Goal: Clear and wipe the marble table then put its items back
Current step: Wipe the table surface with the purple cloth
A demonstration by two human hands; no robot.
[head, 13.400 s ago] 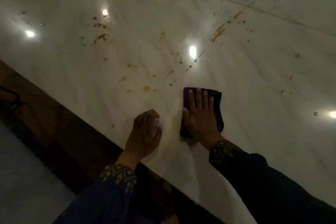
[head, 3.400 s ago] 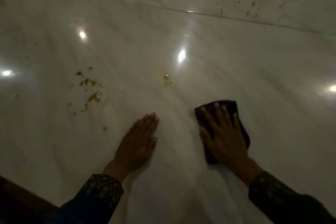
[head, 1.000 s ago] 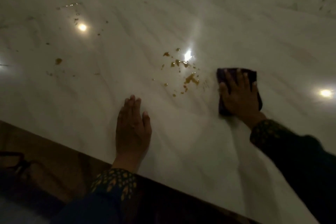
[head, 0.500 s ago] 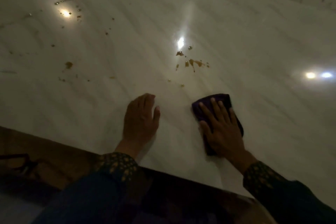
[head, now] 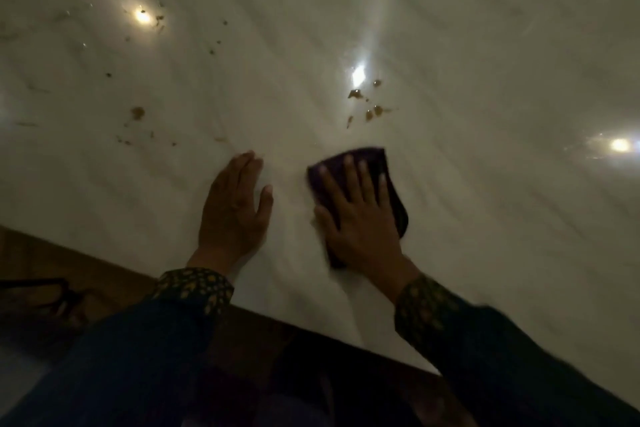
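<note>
The white marble table (head: 485, 80) fills most of the view, dim and glossy. My right hand (head: 360, 222) presses flat, fingers spread, on a dark purple cloth (head: 391, 184) near the table's front edge. My left hand (head: 235, 208) rests flat on the bare marble just left of the cloth, fingers straight. A cluster of brown spill spots (head: 370, 107) lies a little beyond the cloth. More brown stains (head: 138, 113) and specks are scattered at the left.
The table's dark wooden edge (head: 104, 263) runs diagonally across the lower left, with dim floor below it. Lamp reflections (head: 358, 74) glare on the marble. My dark patterned sleeves cover the lower part of the view.
My right hand has pulled the cloth back from beside the brown spots toward the front edge, then pushed it slightly forward. The left hand has stayed flat on the marble.
</note>
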